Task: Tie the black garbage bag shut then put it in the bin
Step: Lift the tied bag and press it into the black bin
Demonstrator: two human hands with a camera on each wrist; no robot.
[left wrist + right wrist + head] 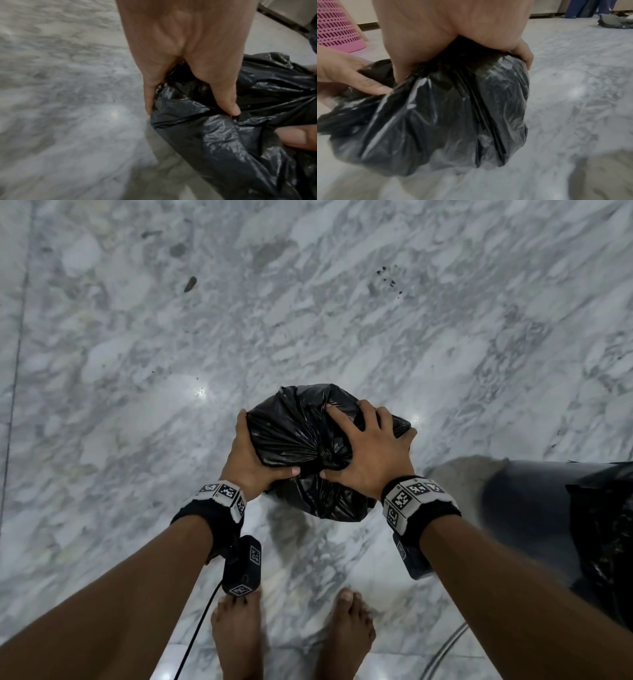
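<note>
Spanning every view: grey-veined marble floor (137, 354), glossy, with light spots reflected on it.

Bin (534, 518) at the person's right, grey, lined with black plastic (606, 525); only partly in the head view, blurred.

Black garbage bag (301, 436) held off the floor between both hands, in front of the bare feet (236, 635), left of the bin and not touching it. Neck gathered into a puckered knot (323, 451) on top, facing up.

Right hand (368, 451): fingers spread over the bag's top and far right side, curled round it; thumb (334, 474) pressed just beside the knot.

Left hand (255, 455): cups the bag's left side, fingers wrapped round the far edge, thumb (284, 472) across the top near the knot. Thumbs close, not touching.

Pink perforated basket (335, 25) at the wall in the right wrist view, well apart from the bag.

Small dark specks (388, 280) on the floor ahead.
</note>
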